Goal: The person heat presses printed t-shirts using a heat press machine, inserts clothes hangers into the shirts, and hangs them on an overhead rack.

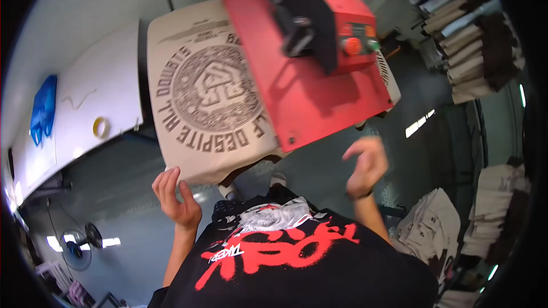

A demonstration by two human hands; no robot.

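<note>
A beige garment with a dark circular print and lettering lies spread on the platen. The red heat press, with its control box and buttons, covers the garment's right part. My left hand is at the garment's lower left corner, fingers apart and holding nothing; whether the fingertips touch the cloth I cannot tell. My right hand hangs below the press's lower right edge, its fingers loosely curved and apart, with nothing in them.
On the left, a white table bears a blue plastic bag and a yellow tape roll. A fan stands at lower left. Folded garments are stacked at right, and a beige pile sits at lower right.
</note>
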